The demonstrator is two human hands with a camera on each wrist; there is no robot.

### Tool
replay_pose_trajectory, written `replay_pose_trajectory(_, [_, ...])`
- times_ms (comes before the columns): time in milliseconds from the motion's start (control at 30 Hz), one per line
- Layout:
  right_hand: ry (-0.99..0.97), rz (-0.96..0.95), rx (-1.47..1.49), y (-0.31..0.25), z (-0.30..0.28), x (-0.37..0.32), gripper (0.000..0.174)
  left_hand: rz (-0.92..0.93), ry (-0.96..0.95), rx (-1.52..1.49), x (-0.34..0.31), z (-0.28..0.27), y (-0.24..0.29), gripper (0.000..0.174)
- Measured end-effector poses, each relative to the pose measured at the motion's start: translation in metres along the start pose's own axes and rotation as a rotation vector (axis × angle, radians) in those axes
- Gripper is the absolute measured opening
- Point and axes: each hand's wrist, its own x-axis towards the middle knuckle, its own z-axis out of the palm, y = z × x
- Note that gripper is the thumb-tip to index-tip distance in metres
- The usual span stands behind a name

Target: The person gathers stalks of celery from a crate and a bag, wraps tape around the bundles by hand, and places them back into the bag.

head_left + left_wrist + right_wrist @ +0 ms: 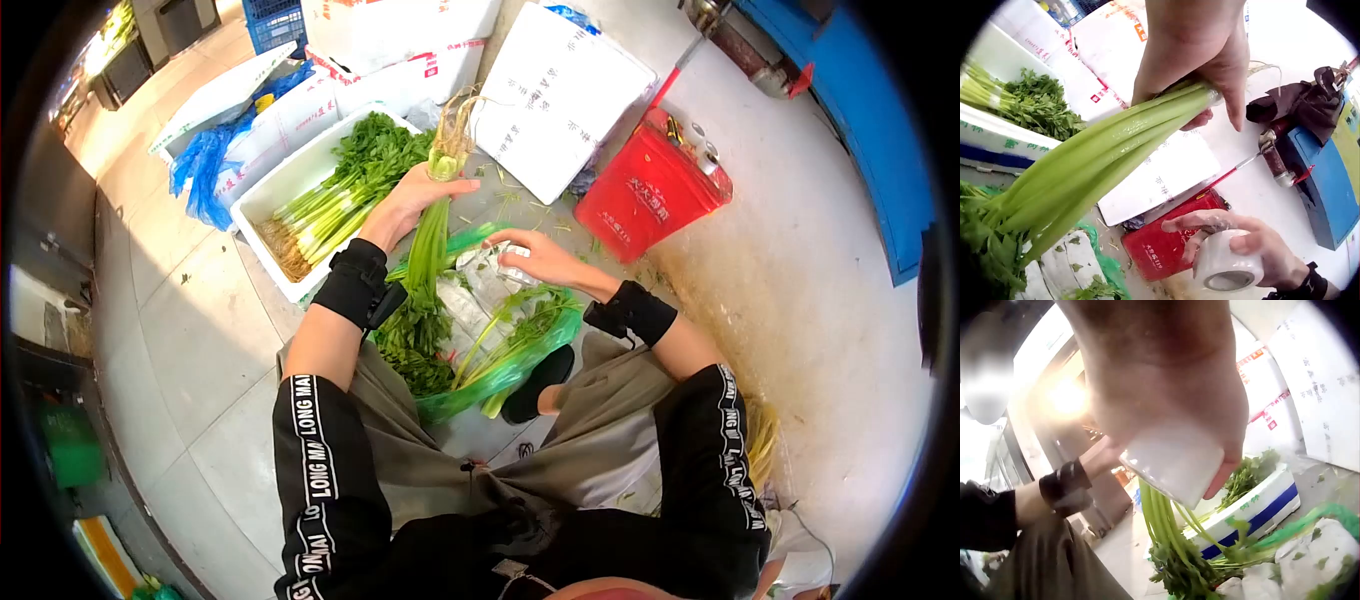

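My left hand (pixel 408 200) grips a bunch of celery (pixel 430 245) near its root end. The pale roots stick up past the fingers, and the leafy end hangs down over the green plastic bag (pixel 545 365). In the left wrist view, a shiny pale band (pixel 1214 97) shows on the stalks beside the fingers. My right hand (pixel 548 262) holds a roll of white tape (pixel 1229 259), to the right of the bunch and apart from it. White wrapped bundles (pixel 470 305) and loose celery stems (pixel 485 345) lie in the bag.
A white foam box (pixel 262 200) with more celery (pixel 350 190) stands at the left. Behind are printed white boxes (pixel 400 85) and a white foam lid (pixel 565 95). A red bucket (pixel 645 195) stands at the right by the wall. Leaf scraps litter the floor.
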Motion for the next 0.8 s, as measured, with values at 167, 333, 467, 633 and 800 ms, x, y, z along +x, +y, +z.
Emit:
replay_pose_trajectory(167, [-0.090,-0.054,0.162,-0.033,0.000,0.006,0.043,0.176,-0.034,0.038,-0.002,0.015,0.013,0.051])
replay_pose_trajectory(333, [-0.162,-0.091,0.048,-0.036,0.011,0.024,0.050,0.201,0.000,0.103,-0.008,0.048,0.019,0.065])
replay_pose_trajectory(467, [0.127,-0.265,-0.015,-0.020,0.022,0.033,0.052,0.312,0.048,0.169,-0.013,0.060,0.021,0.073])
replay_pose_trajectory(633, [0.256,-0.234,-0.196,-0.028,0.018,0.026,0.051,0.398,-0.094,0.332,-0.010,0.037,0.018,0.090])
replay_pose_trajectory(800, [0.313,-0.191,-0.020,-0.044,-0.002,0.017,0.053,0.186,-0.314,0.387,0.003,-0.019,-0.041,0.106])
